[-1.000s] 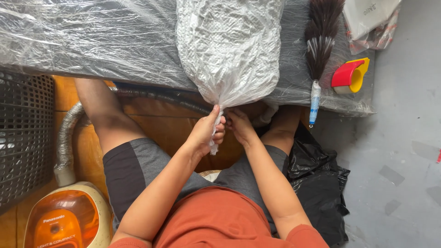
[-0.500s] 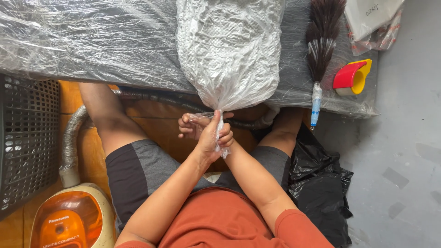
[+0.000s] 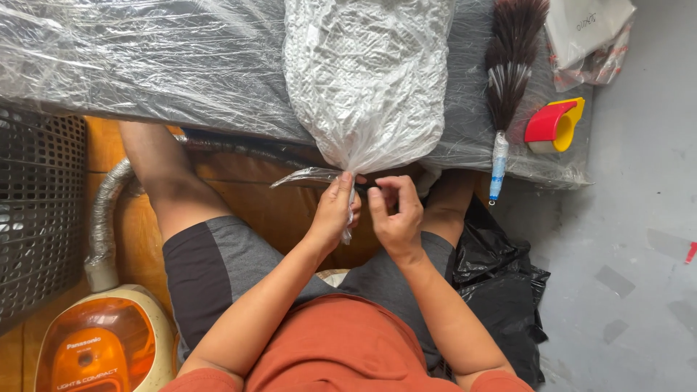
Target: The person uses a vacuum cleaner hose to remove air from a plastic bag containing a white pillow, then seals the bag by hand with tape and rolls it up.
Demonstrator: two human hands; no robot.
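Note:
A clear plastic bag point(image 3: 367, 80) stuffed with white textured material lies on a plastic-wrapped grey surface point(image 3: 145, 65), its gathered neck hanging over the near edge. My left hand point(image 3: 334, 210) grips the twisted neck of the bag just below the edge. My right hand point(image 3: 396, 214) is beside it, fingers curled at the neck; whether it pinches the plastic or something small I cannot tell. I am seated, knees under the surface.
A dark feather duster point(image 3: 508, 80) with a blue handle and a red and yellow tape dispenser point(image 3: 553, 125) lie at the right of the surface. An orange vacuum cleaner point(image 3: 94, 348) with a grey hose stands at lower left; a black bag point(image 3: 501, 283) at my right.
My hands were crossed over the bag's neck half a second ago; now they are side by side, the left holding the neck, the right just to its right.

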